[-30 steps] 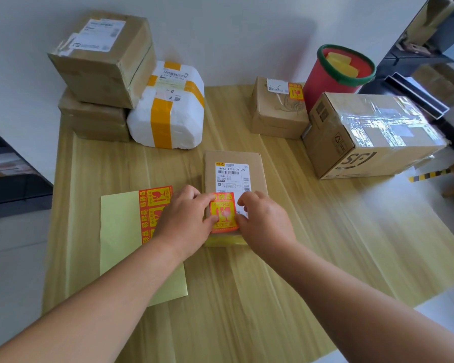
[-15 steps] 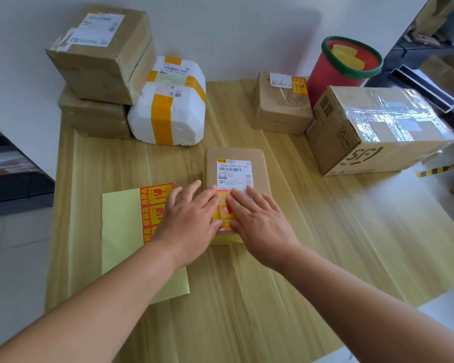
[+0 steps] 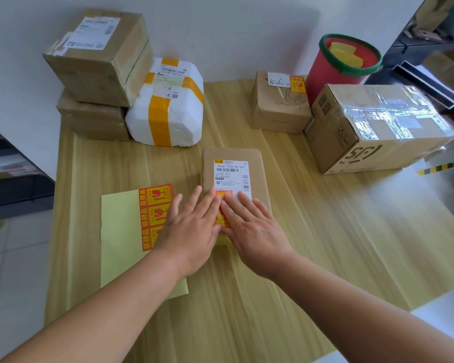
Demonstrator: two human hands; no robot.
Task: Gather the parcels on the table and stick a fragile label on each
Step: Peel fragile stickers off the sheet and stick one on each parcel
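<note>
- Brown flat parcel lying at centre of frame on wooden surface.
- Left hand and right hand spread flat, side by side, pressing on fragile label at near end of parcel.
- Yellow label sheet just left of parcel, partly under left hand.
- More parcels in upper left and upper right of frame.

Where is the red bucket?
In the head view, the red bucket sits at the table's far right, against the wall, behind the small brown box and the big taped box.
</note>
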